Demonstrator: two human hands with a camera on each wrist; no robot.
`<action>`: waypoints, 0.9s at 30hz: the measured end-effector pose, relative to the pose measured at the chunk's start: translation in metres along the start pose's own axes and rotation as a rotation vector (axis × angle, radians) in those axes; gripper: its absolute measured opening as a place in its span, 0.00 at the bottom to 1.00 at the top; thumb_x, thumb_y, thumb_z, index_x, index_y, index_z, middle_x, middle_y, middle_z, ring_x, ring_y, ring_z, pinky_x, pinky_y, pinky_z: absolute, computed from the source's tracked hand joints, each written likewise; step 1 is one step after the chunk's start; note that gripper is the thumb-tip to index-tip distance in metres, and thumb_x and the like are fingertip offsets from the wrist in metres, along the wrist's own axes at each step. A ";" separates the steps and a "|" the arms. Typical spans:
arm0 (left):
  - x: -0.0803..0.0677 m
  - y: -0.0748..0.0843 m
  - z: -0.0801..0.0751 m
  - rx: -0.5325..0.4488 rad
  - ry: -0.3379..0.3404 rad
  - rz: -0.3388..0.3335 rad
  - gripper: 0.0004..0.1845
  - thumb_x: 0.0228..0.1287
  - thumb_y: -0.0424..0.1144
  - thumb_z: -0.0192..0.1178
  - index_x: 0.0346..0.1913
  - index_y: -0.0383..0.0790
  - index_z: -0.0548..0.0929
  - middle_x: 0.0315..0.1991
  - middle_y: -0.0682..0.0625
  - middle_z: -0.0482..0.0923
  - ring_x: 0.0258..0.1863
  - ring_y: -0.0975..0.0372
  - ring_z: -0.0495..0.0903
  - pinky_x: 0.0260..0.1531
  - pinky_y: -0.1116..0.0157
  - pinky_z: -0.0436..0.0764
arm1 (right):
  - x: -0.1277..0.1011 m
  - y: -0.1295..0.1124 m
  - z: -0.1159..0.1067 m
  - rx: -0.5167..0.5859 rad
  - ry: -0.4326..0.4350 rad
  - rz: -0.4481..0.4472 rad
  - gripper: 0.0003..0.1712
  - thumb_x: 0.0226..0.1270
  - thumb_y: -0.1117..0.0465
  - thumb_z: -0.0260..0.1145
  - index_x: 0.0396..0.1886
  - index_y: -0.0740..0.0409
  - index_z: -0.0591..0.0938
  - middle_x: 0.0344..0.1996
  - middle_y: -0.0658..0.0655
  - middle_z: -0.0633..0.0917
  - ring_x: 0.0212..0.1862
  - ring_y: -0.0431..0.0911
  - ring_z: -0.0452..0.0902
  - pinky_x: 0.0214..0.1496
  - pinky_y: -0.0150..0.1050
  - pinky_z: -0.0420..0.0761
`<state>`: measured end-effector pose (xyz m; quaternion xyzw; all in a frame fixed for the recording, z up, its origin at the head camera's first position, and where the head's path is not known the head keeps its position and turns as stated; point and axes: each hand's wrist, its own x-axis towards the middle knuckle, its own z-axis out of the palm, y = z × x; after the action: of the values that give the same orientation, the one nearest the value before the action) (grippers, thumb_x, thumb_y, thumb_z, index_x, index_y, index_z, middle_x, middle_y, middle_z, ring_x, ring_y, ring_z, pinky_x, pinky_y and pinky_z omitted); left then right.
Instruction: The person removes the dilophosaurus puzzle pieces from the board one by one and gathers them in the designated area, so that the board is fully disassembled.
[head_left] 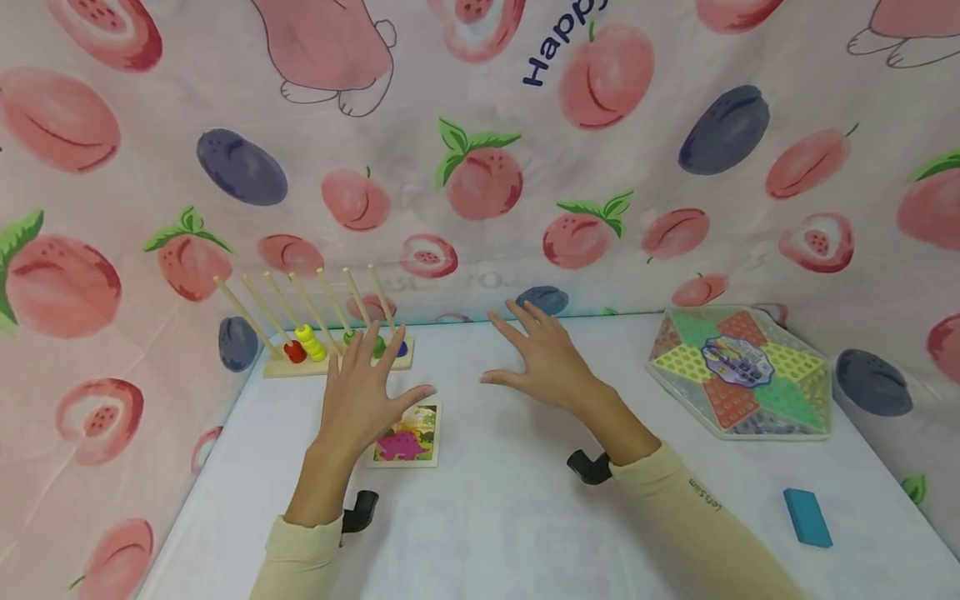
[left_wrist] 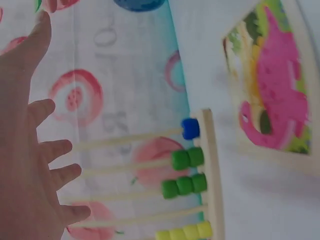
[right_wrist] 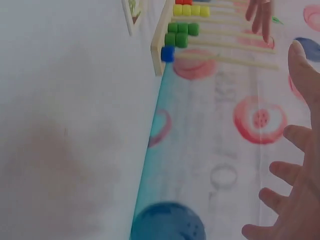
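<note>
So your left hand (head_left: 365, 392) and right hand (head_left: 546, 360) hover with fingers spread beside the bead rack (head_left: 337, 357), holding nothing, beads untouched.

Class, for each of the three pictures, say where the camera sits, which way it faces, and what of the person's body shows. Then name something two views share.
Head: worn on the head, looking forward and down at the table; both spread hands, left hand and right hand, with sleeves.
Left wrist: faces the bead rack and dinosaur puzzle; left fingers show.
Right wrist: faces the table's back edge; right fingers show.
Shared: both wrist views show the bead rack.
</note>
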<state>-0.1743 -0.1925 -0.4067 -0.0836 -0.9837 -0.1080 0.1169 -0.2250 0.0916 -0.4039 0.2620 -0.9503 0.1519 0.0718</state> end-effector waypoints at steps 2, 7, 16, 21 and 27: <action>-0.009 -0.008 0.001 -0.011 -0.017 -0.032 0.51 0.51 0.79 0.51 0.77 0.63 0.52 0.78 0.43 0.48 0.77 0.44 0.47 0.68 0.32 0.44 | 0.004 -0.010 0.007 0.016 0.000 -0.028 0.55 0.54 0.20 0.53 0.77 0.36 0.54 0.78 0.54 0.54 0.77 0.59 0.49 0.73 0.64 0.56; -0.028 -0.025 0.009 -0.036 -0.055 -0.091 0.52 0.51 0.77 0.54 0.77 0.58 0.54 0.76 0.41 0.52 0.74 0.42 0.52 0.66 0.29 0.45 | 0.014 -0.032 0.022 0.057 -0.009 -0.087 0.53 0.56 0.23 0.58 0.77 0.36 0.54 0.77 0.53 0.56 0.75 0.57 0.55 0.74 0.60 0.58; -0.053 -0.046 0.030 -0.129 -0.143 -0.186 0.49 0.54 0.65 0.65 0.75 0.48 0.59 0.74 0.39 0.59 0.73 0.42 0.57 0.64 0.28 0.48 | 0.028 -0.059 0.054 0.145 -0.127 -0.152 0.49 0.58 0.29 0.62 0.77 0.35 0.56 0.77 0.49 0.57 0.75 0.54 0.56 0.70 0.60 0.65; -0.065 -0.055 0.037 -0.200 -0.242 -0.202 0.45 0.59 0.59 0.64 0.76 0.55 0.56 0.75 0.40 0.56 0.74 0.42 0.54 0.64 0.28 0.46 | 0.035 -0.070 0.074 0.183 -0.224 -0.205 0.45 0.61 0.33 0.63 0.75 0.35 0.60 0.76 0.49 0.59 0.74 0.52 0.58 0.69 0.58 0.67; -0.074 -0.061 0.045 -0.248 -0.288 -0.176 0.39 0.61 0.54 0.64 0.74 0.55 0.62 0.74 0.39 0.58 0.74 0.41 0.53 0.63 0.26 0.45 | 0.037 -0.078 0.092 0.168 -0.298 -0.227 0.37 0.66 0.38 0.62 0.73 0.36 0.65 0.74 0.49 0.64 0.72 0.52 0.61 0.68 0.57 0.69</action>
<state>-0.1247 -0.2507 -0.4798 -0.0259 -0.9729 -0.2250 -0.0458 -0.2214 -0.0202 -0.4635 0.3920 -0.8989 0.1809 -0.0751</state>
